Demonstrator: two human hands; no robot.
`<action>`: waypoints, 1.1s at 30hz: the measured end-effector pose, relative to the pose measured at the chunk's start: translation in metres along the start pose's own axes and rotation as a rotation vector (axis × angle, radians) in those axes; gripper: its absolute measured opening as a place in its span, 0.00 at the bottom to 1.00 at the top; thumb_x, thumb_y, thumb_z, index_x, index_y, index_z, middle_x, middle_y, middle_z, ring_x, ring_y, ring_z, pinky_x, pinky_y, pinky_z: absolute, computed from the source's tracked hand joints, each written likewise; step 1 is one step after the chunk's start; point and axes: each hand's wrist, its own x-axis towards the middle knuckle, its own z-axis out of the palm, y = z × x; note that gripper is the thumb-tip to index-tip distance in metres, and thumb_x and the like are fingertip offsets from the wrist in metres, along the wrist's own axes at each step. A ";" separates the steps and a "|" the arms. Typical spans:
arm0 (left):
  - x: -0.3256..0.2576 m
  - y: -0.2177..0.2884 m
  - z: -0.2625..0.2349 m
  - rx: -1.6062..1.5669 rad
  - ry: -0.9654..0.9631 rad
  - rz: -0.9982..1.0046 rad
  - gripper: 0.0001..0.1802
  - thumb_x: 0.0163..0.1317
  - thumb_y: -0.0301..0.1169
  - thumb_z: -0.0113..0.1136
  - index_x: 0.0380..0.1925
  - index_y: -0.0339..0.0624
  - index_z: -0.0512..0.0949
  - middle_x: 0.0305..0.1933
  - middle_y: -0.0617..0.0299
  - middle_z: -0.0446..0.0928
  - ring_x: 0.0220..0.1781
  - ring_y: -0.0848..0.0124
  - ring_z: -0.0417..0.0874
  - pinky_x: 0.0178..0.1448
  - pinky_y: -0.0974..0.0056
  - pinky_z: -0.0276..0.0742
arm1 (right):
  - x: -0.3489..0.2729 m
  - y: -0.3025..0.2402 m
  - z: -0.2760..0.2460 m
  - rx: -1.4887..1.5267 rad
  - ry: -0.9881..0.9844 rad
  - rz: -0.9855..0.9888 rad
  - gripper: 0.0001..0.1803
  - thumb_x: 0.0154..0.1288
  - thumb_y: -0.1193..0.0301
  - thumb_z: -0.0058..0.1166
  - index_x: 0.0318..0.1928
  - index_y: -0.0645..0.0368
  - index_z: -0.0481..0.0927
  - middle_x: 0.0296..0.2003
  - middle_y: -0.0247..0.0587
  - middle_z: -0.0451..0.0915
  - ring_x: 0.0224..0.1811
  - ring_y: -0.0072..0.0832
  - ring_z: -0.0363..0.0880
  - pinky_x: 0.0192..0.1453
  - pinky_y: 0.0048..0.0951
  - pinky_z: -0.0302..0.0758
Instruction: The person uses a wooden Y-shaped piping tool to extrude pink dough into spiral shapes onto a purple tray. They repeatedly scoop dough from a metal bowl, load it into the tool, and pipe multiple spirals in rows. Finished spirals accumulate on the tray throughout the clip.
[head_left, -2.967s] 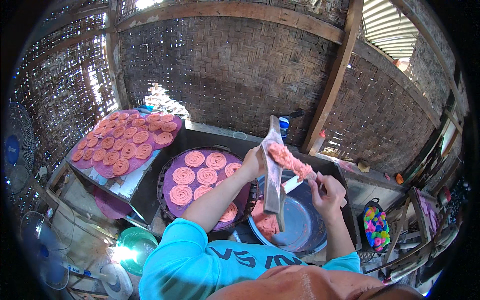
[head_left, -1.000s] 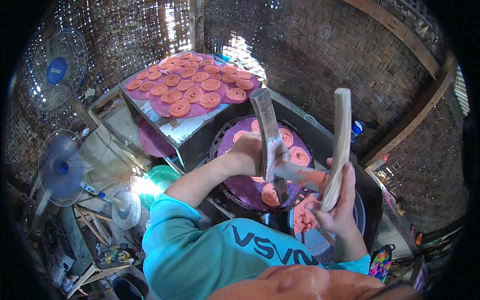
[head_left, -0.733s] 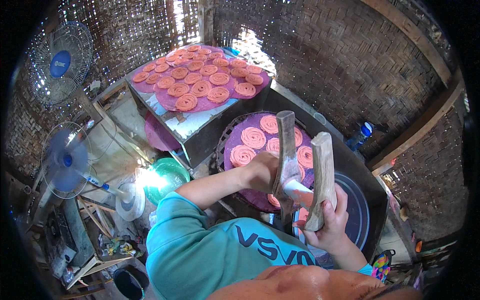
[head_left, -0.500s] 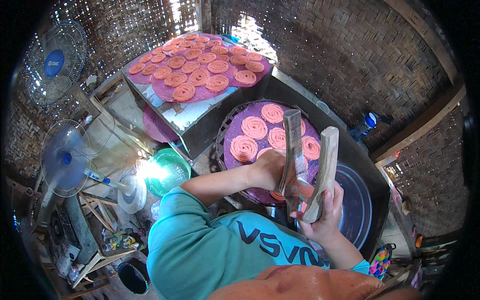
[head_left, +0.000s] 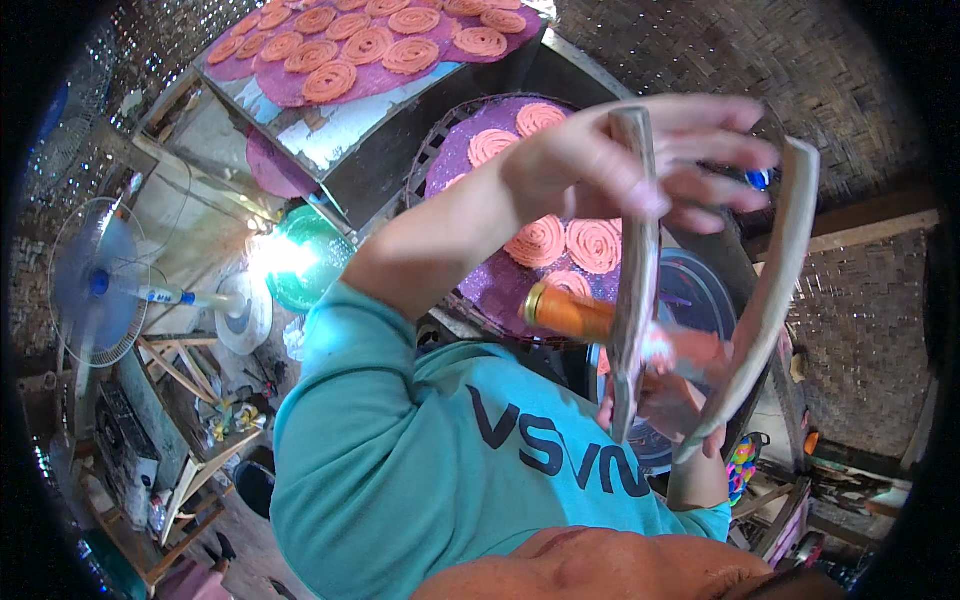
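Note:
A hand press with two long wooden handles (head_left: 797, 235) hangs in front of my chest. An orange cylinder with a gold-coloured rim (head_left: 570, 312) lies crosswise at the nearer handle. My right hand (head_left: 668, 408) is closed round the lower part of the press, partly hidden behind the wood. Above, my left hand (head_left: 660, 165) reaches across with its blurred fingers spread, close to the top of the left handle. Below lie coiled pink dough rounds (head_left: 535, 240) on a purple perforated sheet over a round rack (head_left: 412, 185).
More coiled rounds (head_left: 368, 45) cover purple sheets on a raised surface at the far left. To the left stand a green basin (head_left: 325, 265) and a pedestal fan (head_left: 98, 283). A clear round lid or basin (head_left: 700, 290) lies behind the press. Woven walls (head_left: 860, 130) enclose the right side.
My left hand has risen and spread its fingers near the handle tops. The press has turned, its handles are wider apart, and the orange cylinder now shows. The whole view has shifted.

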 end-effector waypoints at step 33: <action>0.025 -0.071 -0.139 -0.210 0.236 0.208 0.39 0.48 0.60 0.62 0.57 0.56 0.66 0.59 0.50 0.71 0.66 0.50 0.66 0.69 0.44 0.56 | -0.017 -0.024 -0.068 0.050 0.295 0.098 0.65 0.33 0.34 0.62 0.71 0.46 0.49 0.58 0.63 0.64 0.54 0.50 0.72 0.54 0.47 0.71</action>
